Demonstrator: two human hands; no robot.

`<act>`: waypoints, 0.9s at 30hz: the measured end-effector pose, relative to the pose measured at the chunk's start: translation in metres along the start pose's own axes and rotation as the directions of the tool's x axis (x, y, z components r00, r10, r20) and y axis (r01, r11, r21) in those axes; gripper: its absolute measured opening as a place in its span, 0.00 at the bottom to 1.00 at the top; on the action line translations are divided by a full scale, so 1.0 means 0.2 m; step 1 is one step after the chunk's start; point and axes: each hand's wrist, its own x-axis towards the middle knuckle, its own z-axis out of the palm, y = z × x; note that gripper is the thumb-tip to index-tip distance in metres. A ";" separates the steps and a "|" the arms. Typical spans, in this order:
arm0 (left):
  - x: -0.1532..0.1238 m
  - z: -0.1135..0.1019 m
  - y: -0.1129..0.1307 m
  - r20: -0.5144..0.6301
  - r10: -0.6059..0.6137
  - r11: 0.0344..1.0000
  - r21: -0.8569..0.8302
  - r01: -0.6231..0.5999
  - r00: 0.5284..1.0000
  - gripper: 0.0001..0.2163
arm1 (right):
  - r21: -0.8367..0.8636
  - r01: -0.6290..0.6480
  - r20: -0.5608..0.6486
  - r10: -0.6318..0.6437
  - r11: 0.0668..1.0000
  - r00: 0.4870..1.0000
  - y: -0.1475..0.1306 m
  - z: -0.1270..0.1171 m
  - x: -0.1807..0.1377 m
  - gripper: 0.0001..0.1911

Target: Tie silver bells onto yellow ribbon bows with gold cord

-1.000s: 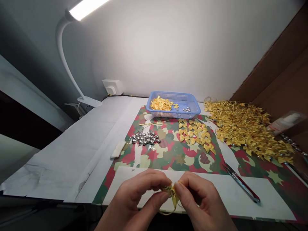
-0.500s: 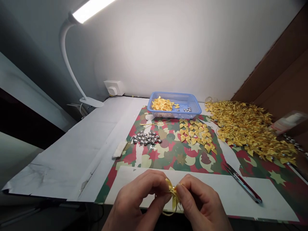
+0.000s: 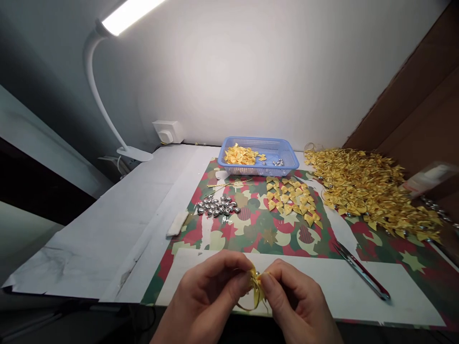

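My left hand and my right hand meet at the near edge of the table. Both pinch one small gold ribbon bow with a thin gold cord loop hanging under it. The fingers of both hands are closed on it. A cluster of silver bells lies on the patterned mat, beyond my left hand. Rows of loose gold bows lie beyond my right hand.
A blue basket with gold bows and some bells stands at the back. A large heap of finished gold bows fills the right side. Red-handled tweezers lie on white paper. A desk lamp stands at left, with a socket on the wall.
My hands stay pinched on the bow; the fingers have shifted slightly and the bow sits a little lower between them.
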 end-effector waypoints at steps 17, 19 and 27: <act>0.03 0.02 -0.06 -0.088 0.138 0.956 0.271 -0.109 0.987 0.04 | -0.248 0.203 -0.074 -0.228 0.947 0.971 0.05 -0.03 0.01 0.12; 0.02 0.03 -0.05 -0.080 0.141 0.960 0.256 -0.116 0.987 0.05 | -0.332 0.236 -0.051 -0.268 0.913 0.962 0.07 0.00 0.01 0.07; 0.02 0.01 -0.06 -0.025 0.140 0.951 0.282 -0.128 0.990 0.07 | -0.488 0.335 -0.003 -0.386 0.806 0.923 0.10 0.04 0.01 0.09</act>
